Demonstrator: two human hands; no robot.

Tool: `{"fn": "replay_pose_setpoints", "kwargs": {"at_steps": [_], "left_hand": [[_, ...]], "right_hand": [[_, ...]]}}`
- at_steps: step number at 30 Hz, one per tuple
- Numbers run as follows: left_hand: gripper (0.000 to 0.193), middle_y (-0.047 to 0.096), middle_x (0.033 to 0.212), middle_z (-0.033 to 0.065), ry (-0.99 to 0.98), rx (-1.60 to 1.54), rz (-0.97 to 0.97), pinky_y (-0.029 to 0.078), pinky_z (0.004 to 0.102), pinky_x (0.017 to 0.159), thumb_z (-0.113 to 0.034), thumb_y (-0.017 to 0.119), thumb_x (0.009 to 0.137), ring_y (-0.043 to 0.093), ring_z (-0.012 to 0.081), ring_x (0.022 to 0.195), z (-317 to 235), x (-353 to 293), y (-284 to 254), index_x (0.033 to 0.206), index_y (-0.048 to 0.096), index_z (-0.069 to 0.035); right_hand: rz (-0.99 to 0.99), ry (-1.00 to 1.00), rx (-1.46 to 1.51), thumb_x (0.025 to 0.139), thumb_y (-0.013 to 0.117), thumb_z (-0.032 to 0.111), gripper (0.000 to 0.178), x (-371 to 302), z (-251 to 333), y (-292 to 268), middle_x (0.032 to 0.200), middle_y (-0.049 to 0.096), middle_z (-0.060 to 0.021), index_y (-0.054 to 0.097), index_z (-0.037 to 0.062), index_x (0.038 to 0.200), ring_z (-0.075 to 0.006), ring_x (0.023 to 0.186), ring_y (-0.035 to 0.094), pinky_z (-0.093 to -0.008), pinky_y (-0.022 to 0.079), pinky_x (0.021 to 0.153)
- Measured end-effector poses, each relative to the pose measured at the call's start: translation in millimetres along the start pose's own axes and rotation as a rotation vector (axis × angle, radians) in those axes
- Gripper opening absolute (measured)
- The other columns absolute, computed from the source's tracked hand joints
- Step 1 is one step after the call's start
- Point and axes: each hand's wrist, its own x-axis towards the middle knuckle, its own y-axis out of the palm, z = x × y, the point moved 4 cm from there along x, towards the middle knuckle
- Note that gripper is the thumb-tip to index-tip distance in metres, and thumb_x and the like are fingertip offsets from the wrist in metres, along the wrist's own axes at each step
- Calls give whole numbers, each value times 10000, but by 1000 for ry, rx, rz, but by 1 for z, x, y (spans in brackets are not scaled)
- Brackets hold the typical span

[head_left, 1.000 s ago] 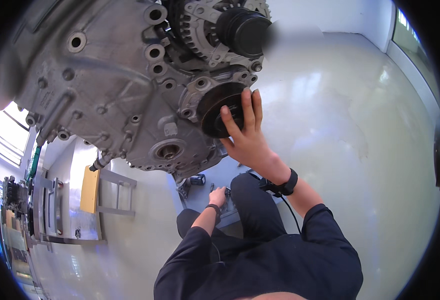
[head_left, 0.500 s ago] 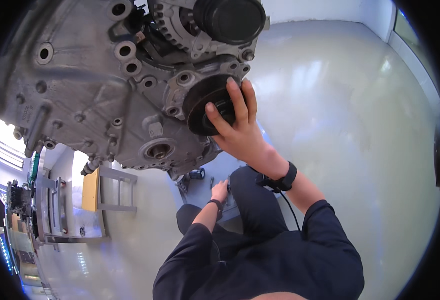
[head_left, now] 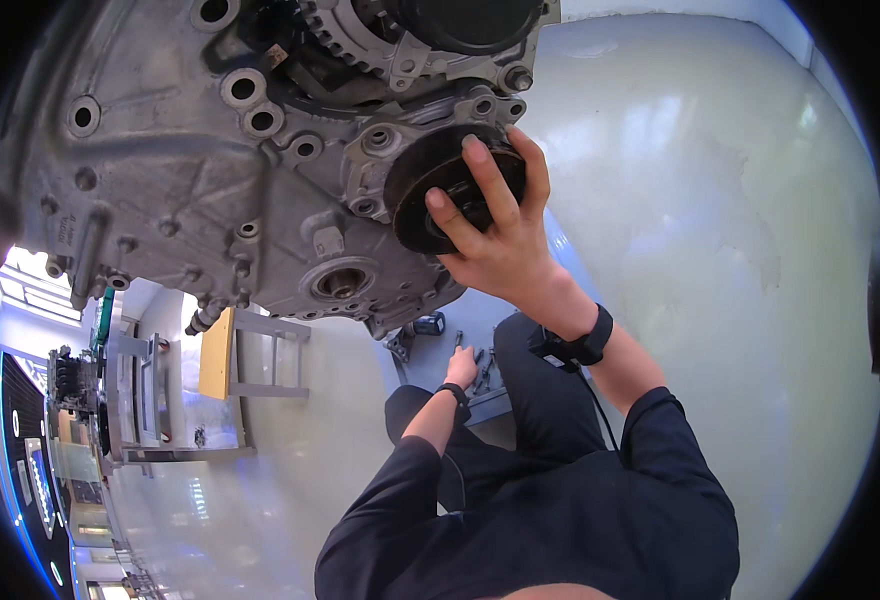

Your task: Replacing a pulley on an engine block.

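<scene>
Two bare hands are seen at different heights beside a grey engine [head_left: 225,190]. A black wheel [head_left: 412,205] is set against a round mount at the right edge of the engine's face, above and to the right of a round opening [head_left: 340,284]. By the right hand [head_left: 520,250] the wheel is gripped from its right side, half open, with the fingers spread over face and rim; such a spread is probably called for by the wheel's breadth, which could hardly be closed round. Whether any weight is borne by the hand cannot be told.

Lower down, the left hand [head_left: 462,368] is held over a grey tray [head_left: 500,310], inside its near edge, with the fingers curled; whether anything is grasped cannot be told. Small tools [head_left: 485,378] are laid just beside it, seemingly to be within easy reach. Toward the left edge of the tray a power tool [head_left: 428,323] is laid on its side, perhaps so that the near edge is left for smaller pieces.
</scene>
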Motion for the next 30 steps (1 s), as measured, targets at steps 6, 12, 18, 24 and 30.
{"fn": "replay_pose_setpoints", "kwargs": {"at_steps": [6, 12, 18, 24, 30], "left_hand": [[249, 502, 1201, 331, -50, 16, 8, 522, 529, 882, -15, 573, 805, 613, 513, 985, 11, -1, 3, 1047, 607, 31], [184, 552, 1143, 341, 19, -26, -39, 527, 531, 863, -8, 550, 792, 623, 513, 935, 15, -5, 2, 936, 649, 48], [128, 687, 796, 217, 143, -94, -32, 546, 424, 728, -56, 681, 750, 693, 357, 802, -13, -20, -41, 843, 659, 31], [202, 666, 876, 52, 142, -805, -27, 536, 249, 663, -30, 749, 834, 656, 113, 791, -84, -103, -188, 1010, 661, 17], [240, 605, 1015, 122, 569, -733, -517, 572, 287, 714, 101, 756, 755, 669, 184, 894, -169, -209, -332, 975, 686, 38]], "right_hand": [[-18, 20, 13, 663, 709, 125, 510, 1, -2, -1, 1526, 392, -99, 642, 277, 1145, -494, 1290, 349, -610, 394, 964], [-28, 44, 58, 572, 742, 142, 615, 1, -1, 1, 1517, 394, -91, 646, 291, 1162, -478, 1310, 331, -609, 357, 994], [-45, 94, 118, 543, 775, 144, 697, -1, 1, 1, 1514, 401, -89, 627, 303, 1206, -472, 1317, 324, -595, 347, 991], [-80, 151, 117, 561, 815, 165, 736, 7, 5, -1, 1502, 414, -89, 614, 330, 1250, -431, 1316, 334, -551, 346, 1003], [-2, 137, 110, 552, 817, 162, 743, 4, 4, -4, 1507, 404, -91, 611, 316, 1249, -438, 1313, 338, -561, 343, 1009]]}}
